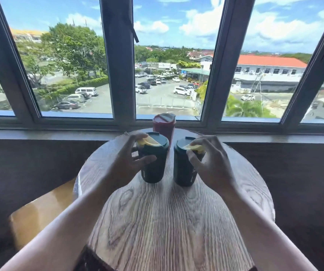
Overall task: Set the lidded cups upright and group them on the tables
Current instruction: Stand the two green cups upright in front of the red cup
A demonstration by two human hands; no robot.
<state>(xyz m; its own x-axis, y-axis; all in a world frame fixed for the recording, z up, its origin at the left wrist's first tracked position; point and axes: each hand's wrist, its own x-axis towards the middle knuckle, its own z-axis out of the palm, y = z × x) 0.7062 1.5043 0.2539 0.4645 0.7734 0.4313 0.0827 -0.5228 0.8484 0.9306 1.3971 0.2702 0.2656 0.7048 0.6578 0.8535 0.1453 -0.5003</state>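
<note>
L hand (126,165) grips L green cup (153,163); R hand (212,163) grips R green cup (182,169). Both upright on table (157,222); red cup (164,127) at 12 o'clock.

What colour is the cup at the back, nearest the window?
Dark red, with a matching lid; the red cup shows in the head view.

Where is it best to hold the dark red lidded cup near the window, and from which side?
Probably take the dark red lidded cup around its upper wall, just under the lid, coming from above: it stands upright, and the two dark green lidded cups block its near side.
</note>
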